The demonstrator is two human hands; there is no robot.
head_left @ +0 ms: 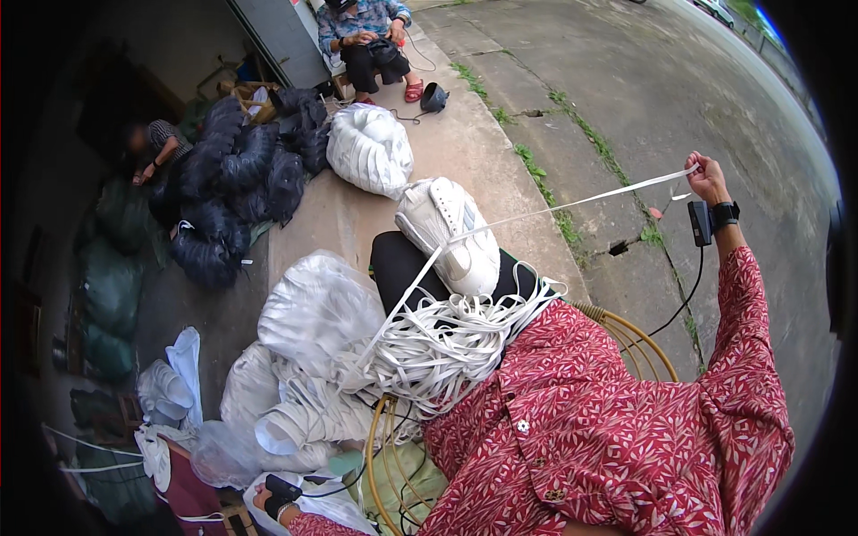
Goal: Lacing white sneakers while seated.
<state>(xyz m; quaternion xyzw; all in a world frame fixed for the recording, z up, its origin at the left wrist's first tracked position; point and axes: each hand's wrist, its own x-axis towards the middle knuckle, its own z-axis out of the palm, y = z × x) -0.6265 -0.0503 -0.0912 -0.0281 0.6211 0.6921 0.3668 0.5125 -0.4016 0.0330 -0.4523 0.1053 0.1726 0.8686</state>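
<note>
My right hand point(708, 179) is raised out to the far right, its fingers pinched on the end of a white shoelace point(608, 193). The lace stretches taut across a white shoe point(450, 234) lying on my knees, then bends down toward my lap. Below the shoe, a tangled bundle of white laces point(451, 348) covers my lap. My left hand point(262, 498) is low at the left, beside a white plastic bag point(326, 505). Its fingers are mostly hidden, so I cannot make out whether it grips anything.
White shoes in clear plastic point(317, 299) are piled at my left. Black bundles point(237, 170) and a round white bundle point(369, 147) lie farther off. One person point(365, 40) sits ahead handling a dark item; another point(161, 143) is at the left. A cable point(684, 308) hangs from my right wrist.
</note>
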